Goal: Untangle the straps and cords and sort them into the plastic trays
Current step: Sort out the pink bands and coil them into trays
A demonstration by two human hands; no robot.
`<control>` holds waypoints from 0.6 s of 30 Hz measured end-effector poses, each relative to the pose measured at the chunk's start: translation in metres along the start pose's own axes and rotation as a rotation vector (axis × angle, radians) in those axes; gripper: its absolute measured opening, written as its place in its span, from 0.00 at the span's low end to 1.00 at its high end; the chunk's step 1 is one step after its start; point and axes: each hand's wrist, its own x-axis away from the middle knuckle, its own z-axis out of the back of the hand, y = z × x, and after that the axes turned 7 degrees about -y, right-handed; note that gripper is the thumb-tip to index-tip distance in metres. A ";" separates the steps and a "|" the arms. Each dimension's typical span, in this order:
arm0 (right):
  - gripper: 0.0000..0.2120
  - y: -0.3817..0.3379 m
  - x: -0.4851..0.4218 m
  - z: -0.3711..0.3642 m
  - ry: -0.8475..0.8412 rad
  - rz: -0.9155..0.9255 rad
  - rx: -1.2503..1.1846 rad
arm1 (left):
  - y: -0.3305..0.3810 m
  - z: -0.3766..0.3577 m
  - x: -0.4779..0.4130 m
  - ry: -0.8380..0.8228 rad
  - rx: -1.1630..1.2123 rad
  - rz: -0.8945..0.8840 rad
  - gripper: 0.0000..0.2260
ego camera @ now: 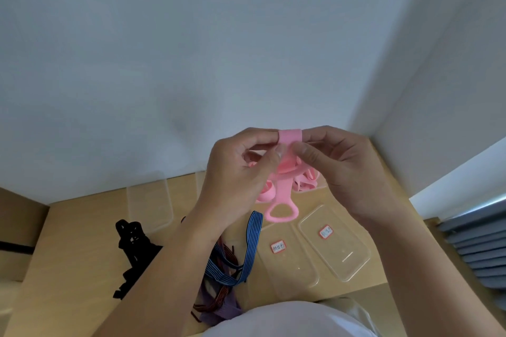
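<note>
Head view: thumbs and forefingers (pixel 302 151) of left hand (pixel 241 172) and right hand (pixel 345 172) pinch the pink strap (pixel 282 194), raised at centre. Blue strap (pixel 252 238) and black strap (pixel 131 241) wait at seven o'clock; trays (pixel 347 260) at five look empty. Early going, I'd say.

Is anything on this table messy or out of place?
Yes: a blue strap, brown cords and a purple strap lie tangled in one heap at the near edge, outside the trays. A black strap sprawls loose to their left.
</note>
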 end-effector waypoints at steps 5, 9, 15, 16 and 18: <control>0.06 -0.008 -0.005 -0.002 0.025 0.034 -0.027 | 0.010 0.003 -0.008 0.022 -0.027 -0.108 0.08; 0.07 -0.010 -0.009 -0.004 0.053 0.070 -0.030 | 0.016 0.006 -0.011 0.022 -0.025 -0.143 0.08; 0.03 -0.015 -0.019 -0.009 0.060 0.069 -0.004 | 0.023 0.015 -0.017 0.044 -0.003 -0.064 0.08; 0.03 -0.016 -0.021 -0.010 0.059 0.066 0.002 | 0.024 0.016 -0.018 0.067 0.014 -0.050 0.07; 0.02 -0.018 -0.025 -0.013 0.063 0.057 0.019 | 0.027 0.018 -0.021 0.120 0.053 -0.042 0.08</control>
